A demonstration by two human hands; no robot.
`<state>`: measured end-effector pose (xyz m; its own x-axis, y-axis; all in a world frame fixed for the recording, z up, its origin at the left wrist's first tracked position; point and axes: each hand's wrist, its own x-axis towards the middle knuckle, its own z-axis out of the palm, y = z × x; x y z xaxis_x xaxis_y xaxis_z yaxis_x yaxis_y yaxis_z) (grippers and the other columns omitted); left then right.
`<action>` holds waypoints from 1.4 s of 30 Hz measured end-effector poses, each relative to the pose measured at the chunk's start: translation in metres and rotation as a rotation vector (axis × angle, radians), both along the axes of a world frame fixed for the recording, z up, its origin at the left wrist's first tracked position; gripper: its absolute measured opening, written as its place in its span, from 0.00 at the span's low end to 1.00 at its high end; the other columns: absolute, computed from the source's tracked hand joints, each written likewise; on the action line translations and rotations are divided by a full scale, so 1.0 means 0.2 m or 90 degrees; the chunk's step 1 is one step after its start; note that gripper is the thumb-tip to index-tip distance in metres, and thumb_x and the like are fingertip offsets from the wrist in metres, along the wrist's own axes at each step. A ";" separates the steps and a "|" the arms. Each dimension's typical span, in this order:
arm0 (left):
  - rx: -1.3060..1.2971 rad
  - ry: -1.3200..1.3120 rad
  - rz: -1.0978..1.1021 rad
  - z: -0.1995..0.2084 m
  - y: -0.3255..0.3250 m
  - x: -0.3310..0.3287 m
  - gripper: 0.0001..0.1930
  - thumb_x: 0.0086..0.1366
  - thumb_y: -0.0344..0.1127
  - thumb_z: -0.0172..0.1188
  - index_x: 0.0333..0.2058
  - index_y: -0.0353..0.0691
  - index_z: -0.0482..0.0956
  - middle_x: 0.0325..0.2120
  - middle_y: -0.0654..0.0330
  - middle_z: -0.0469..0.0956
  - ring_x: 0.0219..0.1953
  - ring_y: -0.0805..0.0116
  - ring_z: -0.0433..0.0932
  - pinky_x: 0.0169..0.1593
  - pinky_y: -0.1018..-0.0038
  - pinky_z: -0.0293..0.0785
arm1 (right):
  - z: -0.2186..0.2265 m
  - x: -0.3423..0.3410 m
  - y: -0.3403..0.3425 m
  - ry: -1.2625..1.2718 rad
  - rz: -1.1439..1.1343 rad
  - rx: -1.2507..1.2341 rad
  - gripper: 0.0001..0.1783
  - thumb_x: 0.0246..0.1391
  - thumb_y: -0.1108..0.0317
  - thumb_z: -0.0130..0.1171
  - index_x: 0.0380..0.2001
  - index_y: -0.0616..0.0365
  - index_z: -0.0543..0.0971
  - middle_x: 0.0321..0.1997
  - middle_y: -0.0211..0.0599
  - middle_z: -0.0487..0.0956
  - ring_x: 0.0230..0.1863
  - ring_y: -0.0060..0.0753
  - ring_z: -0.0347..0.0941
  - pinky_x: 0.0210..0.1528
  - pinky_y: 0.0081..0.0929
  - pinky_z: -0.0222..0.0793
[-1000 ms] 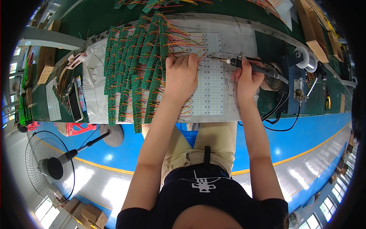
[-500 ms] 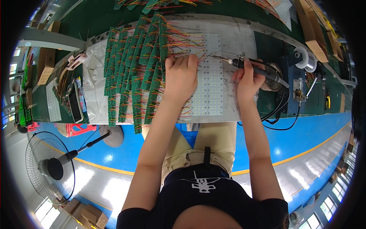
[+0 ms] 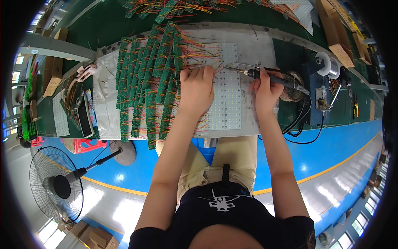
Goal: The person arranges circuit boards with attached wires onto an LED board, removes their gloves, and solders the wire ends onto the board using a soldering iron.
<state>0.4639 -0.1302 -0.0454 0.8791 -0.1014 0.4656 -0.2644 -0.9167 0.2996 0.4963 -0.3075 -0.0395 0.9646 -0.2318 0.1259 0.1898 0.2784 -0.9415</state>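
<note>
My left hand [image 3: 196, 90] is closed in a pinch over the right edge of the green circuit boards [image 3: 150, 79]. A thin red wire [image 3: 216, 69] shows at its fingertips, over a white LED panel [image 3: 226, 95] with rows of small dots. My right hand [image 3: 267, 92] grips a soldering iron [image 3: 286, 81] with a black handle. Along the iron runs a thin metal feed tube [image 3: 244, 64]. Both tips point left at the wire ends above the panel, close to my left fingers. Whether the iron touches a wire or the panel is too small to tell.
A solder spool [image 3: 328, 66] stands at the right, with black cables [image 3: 304, 118] looping by the table edge. Yellow-handled pliers [image 3: 355, 108] lie farther right. At the left are a phone [image 3: 86, 118] and a standing fan [image 3: 58, 184]. More wired boards [image 3: 166, 10] lie at the back.
The whole view has shifted slightly, so the table sits lower in it. My right hand and the soldering iron have moved a little left. My left hand keeps its pinch beside the boards.
</note>
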 end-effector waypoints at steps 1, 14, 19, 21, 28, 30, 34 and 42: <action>0.001 -0.001 0.000 0.00 0.00 0.00 0.07 0.53 0.26 0.53 0.31 0.42 0.67 0.22 0.63 0.73 0.27 0.63 0.73 0.39 0.66 0.58 | 0.00 0.00 0.00 0.004 -0.002 -0.001 0.08 0.53 0.73 0.55 0.26 0.62 0.66 0.16 0.30 0.67 0.09 0.18 0.61 0.13 0.17 0.55; -0.007 -0.022 0.005 -0.02 0.01 0.00 0.07 0.54 0.27 0.54 0.31 0.42 0.66 0.22 0.62 0.73 0.26 0.64 0.72 0.38 0.67 0.58 | 0.07 -0.06 -0.12 -0.006 0.152 -0.043 0.08 0.53 0.73 0.57 0.34 0.62 0.69 0.28 0.35 0.73 0.27 0.23 0.71 0.34 0.22 0.69; -0.009 0.005 0.006 -0.01 0.00 0.00 0.07 0.54 0.27 0.53 0.31 0.42 0.66 0.22 0.62 0.73 0.26 0.63 0.72 0.38 0.67 0.58 | 0.03 -0.19 -0.19 0.043 0.223 -0.139 0.10 0.52 0.76 0.57 0.37 0.62 0.69 0.35 0.36 0.74 0.34 0.24 0.72 0.40 0.21 0.68; -0.012 0.001 0.006 -0.01 0.01 0.01 0.07 0.54 0.27 0.53 0.32 0.42 0.66 0.22 0.61 0.73 0.26 0.63 0.72 0.38 0.67 0.58 | -0.01 -0.21 -0.21 0.031 0.239 -0.133 0.10 0.51 0.77 0.57 0.37 0.61 0.69 0.37 0.36 0.73 0.37 0.24 0.71 0.41 0.20 0.67; -0.013 0.000 0.013 -0.01 0.00 0.01 0.06 0.55 0.28 0.53 0.32 0.42 0.67 0.23 0.61 0.73 0.27 0.63 0.72 0.38 0.67 0.58 | -0.02 -0.19 -0.22 0.022 0.284 -0.114 0.10 0.51 0.78 0.57 0.36 0.61 0.69 0.38 0.38 0.72 0.36 0.24 0.70 0.42 0.21 0.67; -0.013 0.003 0.014 -0.02 0.00 0.00 0.06 0.56 0.28 0.53 0.32 0.42 0.67 0.23 0.62 0.73 0.27 0.64 0.72 0.38 0.67 0.58 | -0.02 -0.19 -0.22 0.041 0.276 -0.124 0.10 0.51 0.79 0.57 0.36 0.61 0.69 0.37 0.38 0.72 0.36 0.24 0.70 0.42 0.21 0.67; -0.017 0.003 0.016 -0.02 0.00 0.00 0.06 0.56 0.28 0.53 0.32 0.42 0.67 0.23 0.62 0.73 0.26 0.64 0.72 0.38 0.67 0.58 | -0.02 -0.19 -0.22 0.034 0.281 -0.148 0.10 0.50 0.79 0.57 0.36 0.61 0.69 0.37 0.37 0.72 0.36 0.24 0.70 0.42 0.21 0.67; -0.024 -0.003 0.014 -0.01 0.00 0.01 0.05 0.57 0.29 0.52 0.32 0.42 0.67 0.21 0.62 0.72 0.26 0.64 0.72 0.38 0.67 0.58 | -0.01 -0.19 -0.21 0.017 0.273 -0.178 0.11 0.50 0.82 0.56 0.37 0.61 0.70 0.37 0.37 0.72 0.35 0.24 0.70 0.41 0.21 0.67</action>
<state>0.4649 -0.1303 -0.0471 0.8784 -0.0643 0.4735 -0.2459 -0.9105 0.3324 0.4575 -0.3498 -0.0422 0.9691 0.2252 0.1009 0.0887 0.0634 -0.9940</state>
